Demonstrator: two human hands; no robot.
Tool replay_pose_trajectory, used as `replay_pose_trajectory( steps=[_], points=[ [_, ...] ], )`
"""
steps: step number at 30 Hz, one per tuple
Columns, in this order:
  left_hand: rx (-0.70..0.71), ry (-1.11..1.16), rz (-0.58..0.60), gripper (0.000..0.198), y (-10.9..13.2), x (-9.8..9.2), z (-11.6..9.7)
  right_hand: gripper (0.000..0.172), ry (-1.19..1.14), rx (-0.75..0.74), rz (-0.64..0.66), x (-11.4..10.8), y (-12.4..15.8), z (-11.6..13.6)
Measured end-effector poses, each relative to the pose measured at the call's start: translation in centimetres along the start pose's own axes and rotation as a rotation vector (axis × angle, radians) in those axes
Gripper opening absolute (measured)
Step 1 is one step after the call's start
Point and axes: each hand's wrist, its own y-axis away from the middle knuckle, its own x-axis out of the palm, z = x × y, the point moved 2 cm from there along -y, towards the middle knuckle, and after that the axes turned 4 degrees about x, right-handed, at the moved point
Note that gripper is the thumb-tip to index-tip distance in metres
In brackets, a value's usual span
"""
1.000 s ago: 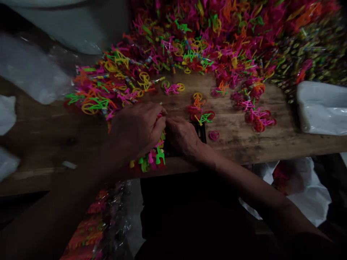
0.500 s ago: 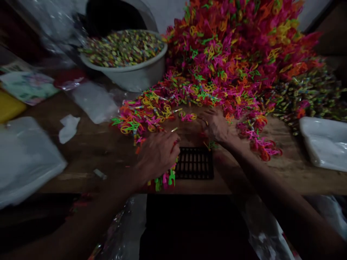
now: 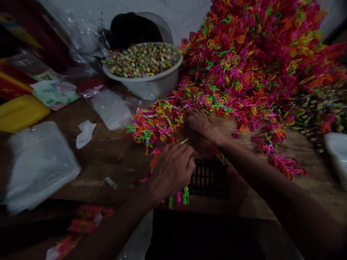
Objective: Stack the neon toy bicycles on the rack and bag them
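Note:
My left hand [image 3: 171, 172] is curled over a bunch of small bright plastic toy pieces [image 3: 179, 199] at the near edge of the wooden table [image 3: 114, 159], just left of a black slotted tray [image 3: 208, 177]. My right hand [image 3: 198, 121] reaches forward into the edge of a big heap of neon pink, orange, green and yellow toy bicycles [image 3: 244, 65]. Its fingers are bent down among the pieces. What they grip is hidden.
A white basin [image 3: 148, 85] full of small coloured discs stands at the back. Clear plastic bags [image 3: 35, 162] lie at the left, with a yellow box [image 3: 18, 113] behind them. Another white bag [image 3: 337, 151] sits at the right edge.
My right hand left the tray beside my left hand and reached forward into the heap. The view tilted up, showing the basin. My left hand kept its bunch.

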Motion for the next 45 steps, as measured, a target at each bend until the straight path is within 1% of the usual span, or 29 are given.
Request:
replay_pose_trajectory(
  steps=[2, 3, 5, 7, 9, 11, 13, 15, 17, 19, 21, 24, 25, 29, 31, 33, 37, 41, 43, 45],
  points=[
    [0.003, 0.009, -0.013, 0.02, 0.0, 0.0, 0.0, 0.046, 0.052, 0.006, 0.027, -0.9, 0.4, -0.2],
    [0.006, 0.011, -0.023, 0.019, 0.0, 0.0, 0.0, 0.044, 0.075, 0.016, 0.034, -1.6, 0.5, -0.2],
    [0.015, 0.002, -0.042, 0.018, 0.0, 0.2, 0.2, 0.034, 0.084, 0.06, 0.021, -3.3, 0.9, -0.2],
    [0.028, -0.006, -0.058, 0.018, -0.1, 0.4, 0.3, 0.021, -0.001, 0.151, -0.022, -5.0, 2.4, 0.1],
    [0.03, -0.008, -0.06, 0.021, -0.2, 0.5, 0.4, 0.011, -0.224, 0.282, -0.075, -6.3, 5.4, 0.7],
    [0.019, -0.005, -0.054, 0.03, -0.4, 0.4, 0.4, 0.018, -0.528, 0.4, -0.12, -7.0, 9.3, 1.8],
    [0.0, 0.003, -0.043, 0.039, -0.5, 0.2, 0.3, 0.028, -0.75, 0.492, -0.14, -7.1, 13.2, 3.5],
    [-0.015, 0.031, -0.046, 0.044, -0.4, 0.0, 0.2, 0.031, -0.807, 0.55, -0.146, -7.0, 16.2, 5.6],
    [-0.021, 0.076, -0.076, 0.044, -0.1, -0.3, 0.1, 0.026, -0.722, 0.561, -0.151, -6.8, 18.1, 7.8],
    [-0.032, 0.118, -0.136, 0.04, 0.5, -0.6, -0.2, 0.016, -0.6, 0.505, -0.139, -6.6, 19.1, 9.8],
    [-0.043, 0.144, -0.16, 0.039, 1.3, -0.7, -0.5, 0.004, -0.51, 0.402, -0.122, -6.3, 19.7, 11.4],
    [-0.034, 0.146, -0.112, 0.047, 2.4, -0.4, -0.8, 0.025, -0.467, 0.251, -0.137, -5.6, 20.2, 12.7],
    [-0.027, 0.139, -0.105, 0.049, 2.6, -0.2, -0.8, 0.028, -0.458, 0.23, -0.155, -5.4, 20.2, 12.8],
    [-0.012, 0.125, -0.131, 0.049, 2.8, 0.4, -0.5, 0.016, -0.442, 0.259, -0.175, -3.9, 19.8, 12.9],
    [-0.015, 0.134, -0.135, 0.05, 2.7, 0.6, -0.4, 0.015, -0.443, 0.253, -0.169, -3.2, 19.4, 12.9],
    [-0.008, 0.14, -0.14, 0.05, 2.7, 0.7, -0.3, 0.016, -0.426, 0.215, -0.164, -2.6, 19.2, 13.0],
    [0.021, 0.124, -0.177, 0.049, 2.7, 0.9, -0.2, 0.016, -0.368, 0.151, -0.174, -2.3, 19.1, 13.2],
    [0.004, 0.15, -0.146, 0.049, 2.6, 0.4, 0.1, 0.019, -0.319, 0.132, -0.137, -2.1, 19.0, 13.6],
    [0.019, 0.174, -0.128, 0.049, 2.8, -0.1, 0.1, 0.02, -0.33, 0.14, -0.126, -1.9, 18.9, 13.8],
    [0.043, 0.173, -0.1, 0.049, 3.0, -0.6, -0.1, 0.02, -0.351, 0.14, -0.142, -1.8, 18.9, 14.0]
  ],
)
